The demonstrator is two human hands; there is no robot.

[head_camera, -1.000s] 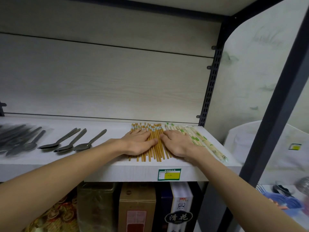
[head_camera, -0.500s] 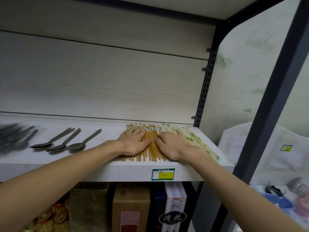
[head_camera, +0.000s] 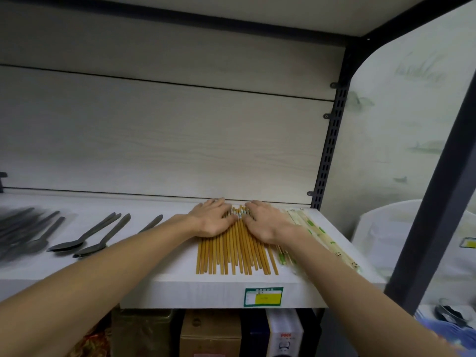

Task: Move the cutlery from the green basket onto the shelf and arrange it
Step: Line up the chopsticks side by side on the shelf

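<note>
From the head view, the left hand (head_camera: 212, 219) and right hand (head_camera: 268, 221) lie flat, fingers nearly straight, pressing side by side on the far ends of the yellow chopsticks (head_camera: 237, 251) spread on the white shelf (head_camera: 180, 289); dark spoons (head_camera: 85, 240) lie well to their left.

Two bare forearms show, each running from a lower corner of the view up toward the white shelf (head_camera: 180, 274). No sleeve, cuff, glove, watch, bracelet or ring is visible on either one. The left hand (head_camera: 210, 220) and the right hand (head_camera: 266, 221) are both uncovered, seen from the back, with knuckles and wrist bones showing as soft ridges. The fingers (head_camera: 206, 203) are slim, with short nails and no polish that can be made out. The forearms are smooth and slender, widening toward the elbows, which lie outside the view below the shelf's front edge.
</note>
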